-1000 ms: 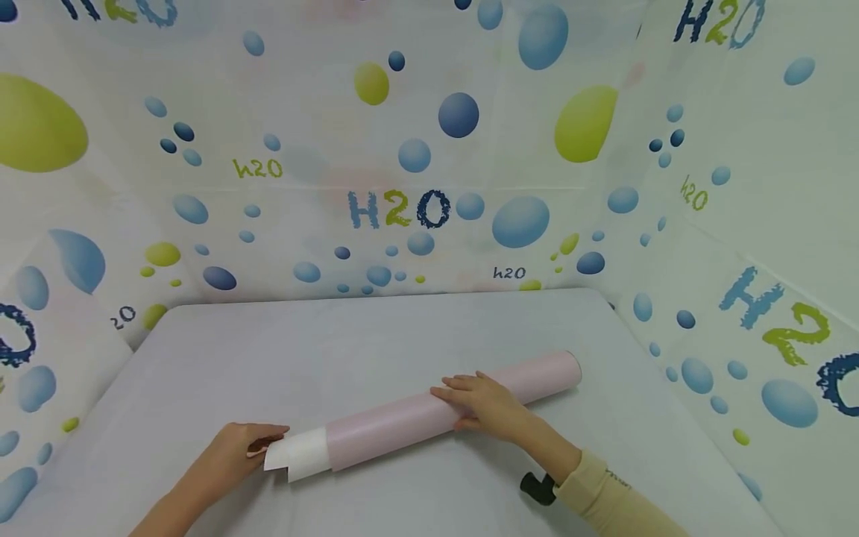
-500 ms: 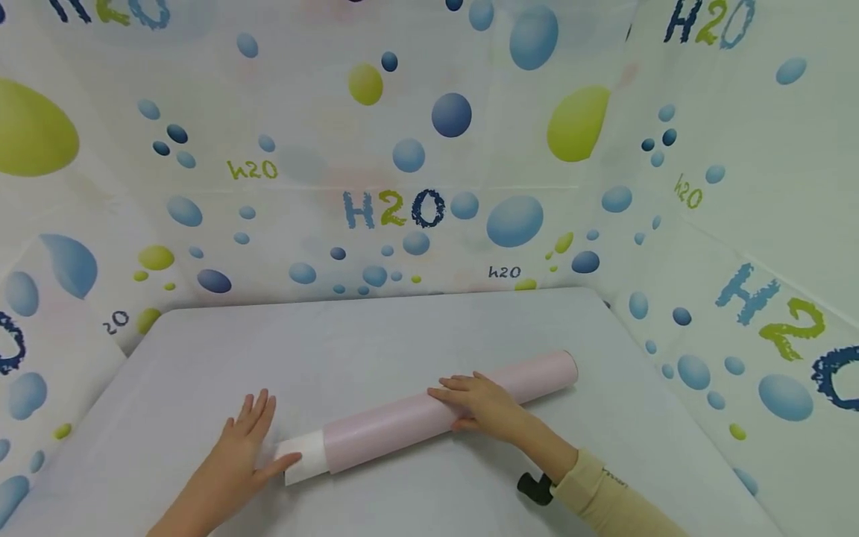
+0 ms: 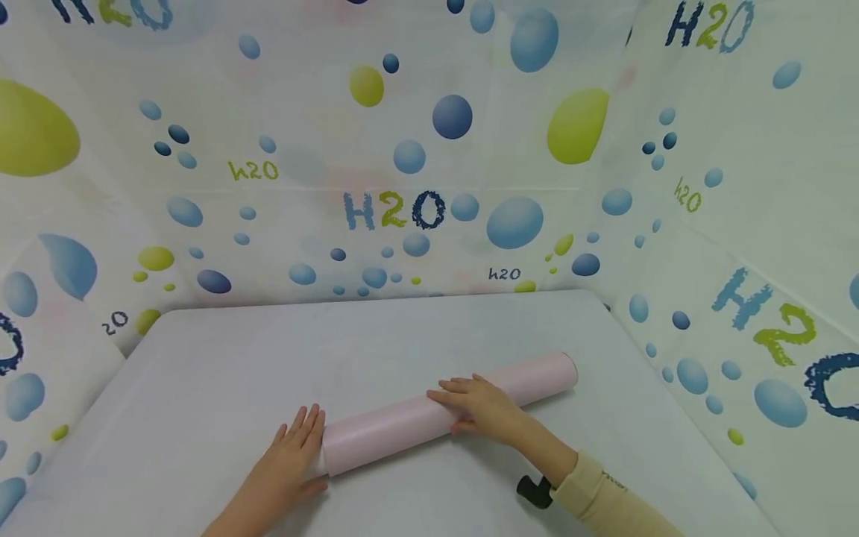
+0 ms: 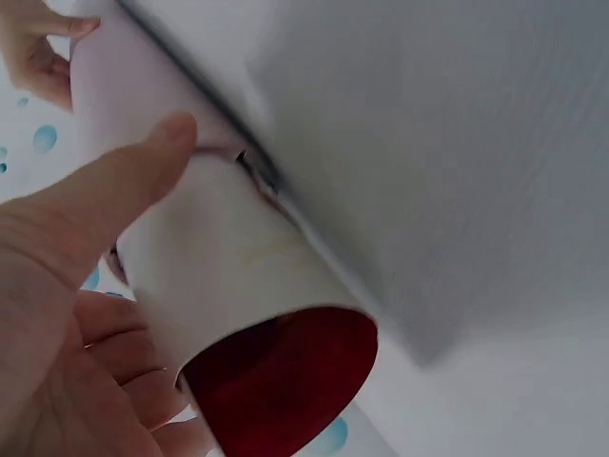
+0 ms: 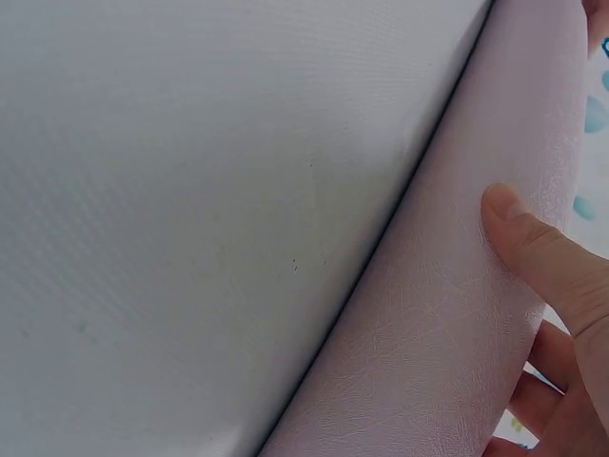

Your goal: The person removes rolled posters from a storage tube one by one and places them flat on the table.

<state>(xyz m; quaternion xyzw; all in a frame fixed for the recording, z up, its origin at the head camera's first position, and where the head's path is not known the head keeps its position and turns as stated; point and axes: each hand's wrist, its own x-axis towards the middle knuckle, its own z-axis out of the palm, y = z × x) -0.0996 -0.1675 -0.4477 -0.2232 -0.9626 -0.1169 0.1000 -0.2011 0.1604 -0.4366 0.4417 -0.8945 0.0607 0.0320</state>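
Observation:
A long pink roll lies slantwise on the white table, its right end farther back. My left hand spans its left end, fingers on the far side and thumb on the near side. That end is a white tube section with a dark red inside, mostly hidden by the hand in the head view. In the left wrist view the thumb reaches the seam where pink meets white. Over the middle of the roll, my right hand holds it, thumb on one side and fingers round the other.
The white table has rounded back corners. Behind and beside it hangs a white curtain printed with bubbles and H2O lettering. A small black object shows by the right wrist, near the beige sleeve.
My left hand first pinches the white end, then opens with fingers spread, then moves right along the tube to the pink edge. The right hand and roll stay in place.

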